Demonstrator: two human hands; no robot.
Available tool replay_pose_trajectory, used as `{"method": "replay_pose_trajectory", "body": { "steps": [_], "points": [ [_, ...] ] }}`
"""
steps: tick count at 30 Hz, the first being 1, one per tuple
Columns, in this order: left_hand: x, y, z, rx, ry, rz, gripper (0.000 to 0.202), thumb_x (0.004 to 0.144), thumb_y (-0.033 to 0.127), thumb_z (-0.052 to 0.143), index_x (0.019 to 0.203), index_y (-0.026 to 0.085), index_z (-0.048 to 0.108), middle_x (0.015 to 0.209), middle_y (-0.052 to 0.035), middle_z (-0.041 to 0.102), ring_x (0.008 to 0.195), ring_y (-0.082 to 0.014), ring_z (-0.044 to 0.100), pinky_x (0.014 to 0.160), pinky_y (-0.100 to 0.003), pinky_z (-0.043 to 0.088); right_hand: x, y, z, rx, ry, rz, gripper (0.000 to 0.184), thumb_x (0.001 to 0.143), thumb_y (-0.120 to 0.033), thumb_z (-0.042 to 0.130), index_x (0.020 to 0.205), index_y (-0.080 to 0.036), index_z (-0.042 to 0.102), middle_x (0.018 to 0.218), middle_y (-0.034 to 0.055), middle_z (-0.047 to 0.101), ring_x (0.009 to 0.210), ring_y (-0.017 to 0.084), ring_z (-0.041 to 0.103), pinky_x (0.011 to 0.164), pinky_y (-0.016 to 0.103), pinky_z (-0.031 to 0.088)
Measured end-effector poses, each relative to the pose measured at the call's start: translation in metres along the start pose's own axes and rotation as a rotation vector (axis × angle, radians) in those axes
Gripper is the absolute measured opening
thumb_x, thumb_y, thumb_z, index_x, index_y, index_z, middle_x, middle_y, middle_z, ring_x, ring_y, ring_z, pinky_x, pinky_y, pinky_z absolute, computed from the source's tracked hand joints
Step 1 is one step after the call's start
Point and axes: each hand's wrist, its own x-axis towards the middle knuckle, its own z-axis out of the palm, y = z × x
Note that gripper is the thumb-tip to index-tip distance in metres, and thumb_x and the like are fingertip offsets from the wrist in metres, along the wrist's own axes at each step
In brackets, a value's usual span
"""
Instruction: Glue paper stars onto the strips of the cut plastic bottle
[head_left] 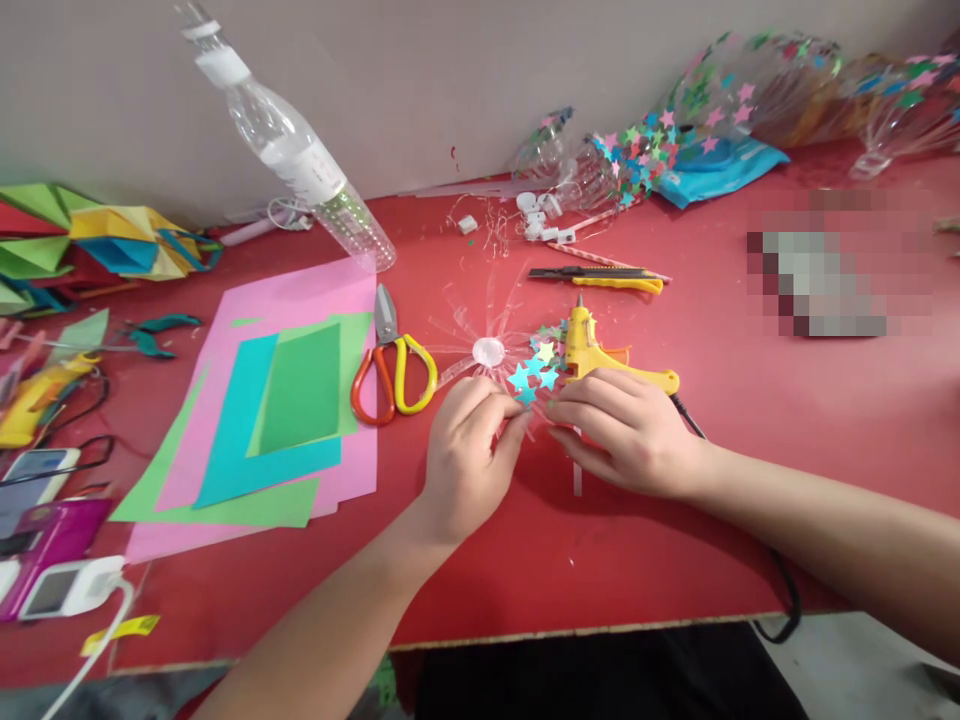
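Observation:
A clear plastic bottle top (488, 352) cut into splayed strips lies on the red table. My left hand (474, 450) is in front of it, thumb and forefinger pinched together beside the blue paper stars (534, 371). What sits in that pinch is too small to name. Just right of the stars, my right hand (622, 428) has its fingers curled with the tips close together; anything between them is hidden. Behind this hand lies a yellow hot glue gun (585, 345), nozzle pointing away, its handle partly covered. A clear strip (577, 475) shows below the right fingers.
Scissors (385, 350) lie left of the bottle piece, beside stacked coloured paper (304, 385). A yellow utility knife (600, 277) is behind the glue gun. A tall joined plastic bottle (300, 160) leans against the wall. Star-covered plastic pieces (637, 155) stand at the back right.

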Motion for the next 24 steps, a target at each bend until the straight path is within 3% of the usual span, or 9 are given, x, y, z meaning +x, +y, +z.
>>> {"method": "replay_pose_trajectory", "body": {
  "steps": [13, 24],
  "points": [
    [0.0, -0.0034, 0.0015, 0.02, 0.017, 0.001, 0.004, 0.086, 0.019, 0.064, 0.083, 0.018, 0.062, 0.078, -0.0021, 0.059, 0.076, -0.0163, 0.057, 0.07, -0.031, 0.048, 0.0013, 0.0, -0.0013, -0.017, 0.014, -0.017, 0.009, 0.091, -0.015, 0.054, 0.093, -0.013, 0.062, 0.084, 0.0085, 0.067, 0.072, 0.017, 0.057, 0.064, 0.03, 0.049],
    [-0.0001, -0.003, -0.0022, 0.024, 0.014, -0.039, 0.016, 0.09, 0.016, 0.059, 0.075, 0.019, 0.054, 0.071, -0.0004, 0.053, 0.071, -0.0151, 0.053, 0.066, -0.03, 0.044, 0.0006, 0.0002, 0.0005, 0.015, -0.007, -0.015, 0.009, 0.091, -0.013, 0.055, 0.094, -0.012, 0.062, 0.085, 0.0088, 0.068, 0.074, 0.017, 0.059, 0.065, 0.031, 0.05]
  ]
}}
